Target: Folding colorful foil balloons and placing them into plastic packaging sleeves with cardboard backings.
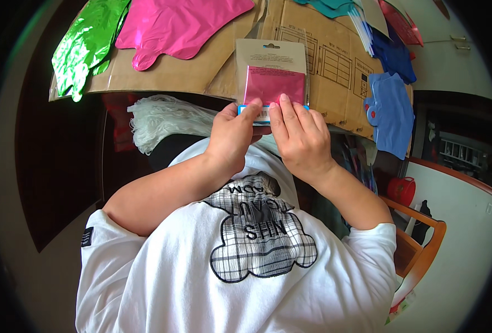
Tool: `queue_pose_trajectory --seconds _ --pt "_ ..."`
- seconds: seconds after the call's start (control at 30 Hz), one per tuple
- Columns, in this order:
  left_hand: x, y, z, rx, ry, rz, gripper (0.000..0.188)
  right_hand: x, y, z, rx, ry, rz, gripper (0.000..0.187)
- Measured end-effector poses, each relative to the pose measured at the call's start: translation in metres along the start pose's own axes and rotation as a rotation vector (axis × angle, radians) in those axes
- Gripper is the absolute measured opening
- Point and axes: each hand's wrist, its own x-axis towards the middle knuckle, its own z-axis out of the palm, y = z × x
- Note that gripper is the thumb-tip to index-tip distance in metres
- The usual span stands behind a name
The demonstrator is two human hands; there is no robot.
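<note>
Between my two hands is a flat clear package [275, 86] with a beige header card and a folded pink foil piece inside. Its lower end has a blue-edged label with a barcode. My left hand [232, 129] grips the lower left corner, thumb on top and fingers partly hidden beneath. On the lower right, my right hand [300, 130] lies with its fingers stretched flat over the label and the pink foil. The package's top end rests over the cardboard-covered table.
Pink foil balloons [182, 25] and a shiny green foil balloon [88, 44] lie flat at the far left. Cardboard [335, 83] covers the table. Blue foil pieces [391, 114] hang at its right edge. Whitish strands [165, 119] bunch below the front edge; a wooden chair [423, 250] stands right.
</note>
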Motion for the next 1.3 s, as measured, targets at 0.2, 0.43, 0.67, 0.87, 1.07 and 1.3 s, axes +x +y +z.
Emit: queue_pose_trajectory --seconds 0.2,0.43,0.67,0.87,1.07,1.3 --pt "-0.006 0.002 -0.004 -0.041 -0.015 -0.026 0.03 -0.002 -0.001 0.002 0.007 0.02 0.024 0.034" --pt "-0.006 0.003 -0.012 -0.18 -0.169 0.023 0.034 0.006 0.0 0.004 0.004 0.015 0.051 0.034" --pt "-0.014 0.005 -0.007 -0.162 -0.181 0.092 0.032 0.009 0.0 0.004 0.017 -0.035 0.111 0.033" --pt "-0.008 0.001 -0.013 -0.144 -0.173 0.069 0.033 0.012 0.005 0.002 -0.054 0.006 0.097 0.034" --pt "-0.009 0.003 -0.016 -0.152 -0.14 0.03 0.03 0.0 0.008 0.0 -0.013 -0.079 0.109 0.041" --pt "-0.005 0.01 -0.018 -0.197 -0.155 -0.048 0.028 0.0 0.019 -0.005 0.011 -0.057 -0.016 0.037"
